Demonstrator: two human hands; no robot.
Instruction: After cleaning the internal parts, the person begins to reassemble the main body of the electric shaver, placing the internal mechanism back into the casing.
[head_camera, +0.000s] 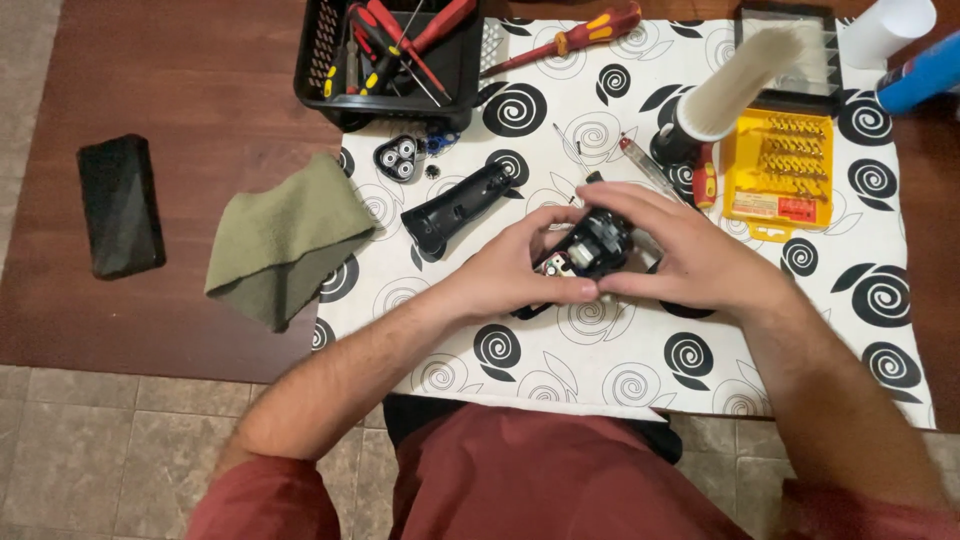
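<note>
Both my hands grip a small black shaver inner body (592, 245) with exposed parts, held just above the white mat with black spirals (620, 370). My left hand (515, 268) wraps its left side, thumb and fingers pinching underneath. My right hand (685, 250) covers its right side and top. To the upper left on the mat lies the black shaver housing shell (458, 205). Beyond it sits the three-ring shaver head (398, 158) with a small dark part (432, 171) beside it.
A black basket (330, 85) holds red-handled screwdrivers. A red and yellow screwdriver (575, 38), a yellow bit set (778, 170), a clear lid (790, 55), a roll on a black base (735, 90) and thin tools (645, 165) lie on the mat. A green cloth (285, 240) and black phone (120, 205) rest left.
</note>
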